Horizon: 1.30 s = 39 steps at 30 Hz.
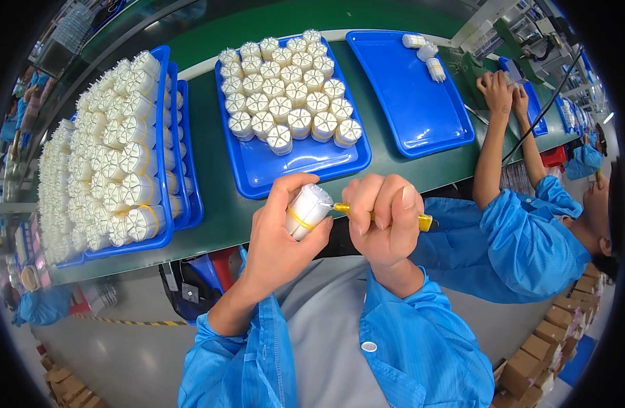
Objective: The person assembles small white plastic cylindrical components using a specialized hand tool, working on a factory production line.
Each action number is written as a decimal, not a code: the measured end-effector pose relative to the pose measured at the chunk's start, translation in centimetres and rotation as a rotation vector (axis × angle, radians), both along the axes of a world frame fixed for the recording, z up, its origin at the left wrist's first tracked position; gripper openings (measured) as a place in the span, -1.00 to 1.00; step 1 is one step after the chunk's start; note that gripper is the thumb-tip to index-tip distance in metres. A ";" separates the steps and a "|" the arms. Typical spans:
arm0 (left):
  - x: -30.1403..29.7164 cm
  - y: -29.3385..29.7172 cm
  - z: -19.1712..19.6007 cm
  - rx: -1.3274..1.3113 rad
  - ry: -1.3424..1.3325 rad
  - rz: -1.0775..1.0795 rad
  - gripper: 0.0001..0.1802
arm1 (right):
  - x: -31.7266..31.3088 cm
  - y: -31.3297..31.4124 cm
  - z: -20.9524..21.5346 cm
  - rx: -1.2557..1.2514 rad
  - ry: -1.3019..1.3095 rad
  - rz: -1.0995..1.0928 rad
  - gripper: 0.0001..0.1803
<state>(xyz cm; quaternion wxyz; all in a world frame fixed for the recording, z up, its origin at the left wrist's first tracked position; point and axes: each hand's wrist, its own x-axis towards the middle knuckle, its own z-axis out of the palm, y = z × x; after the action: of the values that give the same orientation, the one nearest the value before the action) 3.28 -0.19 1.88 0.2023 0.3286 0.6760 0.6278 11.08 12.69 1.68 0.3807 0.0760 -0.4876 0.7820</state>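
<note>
On my feed: left hand [275, 241], clamped around one white cylinder [309, 204] (yellow band [300, 219] about it), before the green bench [428, 168]; right hand [386, 221], fisted on a yellow-handled tool [425, 222], tip at the cylinder's end. Beyond, I list a blue tray [285, 173] of standing cylinders [297, 94].

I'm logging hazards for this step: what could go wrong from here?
The yellow-handled tool in the right hand points toward the left hand, so a slip might jab its fingers. Pushing at the end of the white cylinder could also twist it loose from that grip.
</note>
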 end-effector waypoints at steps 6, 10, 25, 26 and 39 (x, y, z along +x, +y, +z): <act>-0.1 -0.2 -0.2 -0.091 0.203 0.049 -0.49 | 0.0 -0.3 0.1 0.061 -0.089 -0.038 -0.54; -0.5 -0.2 -0.5 -0.142 0.343 0.058 -0.50 | -0.7 -0.1 0.1 0.056 -0.137 -0.051 -0.53; -1.0 -1.4 -0.3 -0.085 0.117 0.008 -0.41 | 0.1 0.9 -0.5 -0.177 -0.020 0.029 -0.52; -0.9 -1.4 -0.2 -0.087 0.145 0.012 -0.42 | 0.3 0.8 -0.4 -0.145 -0.004 0.021 -0.52; -0.9 -0.4 0.1 -0.095 0.244 0.072 -0.48 | -1.0 -0.4 0.0 0.037 -0.111 -0.032 -0.55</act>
<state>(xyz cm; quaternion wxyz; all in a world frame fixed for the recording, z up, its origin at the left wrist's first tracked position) 2.35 -0.56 2.01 0.1111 0.3680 0.7360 0.5573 10.06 12.27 1.72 0.3639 0.0318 -0.5235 0.7698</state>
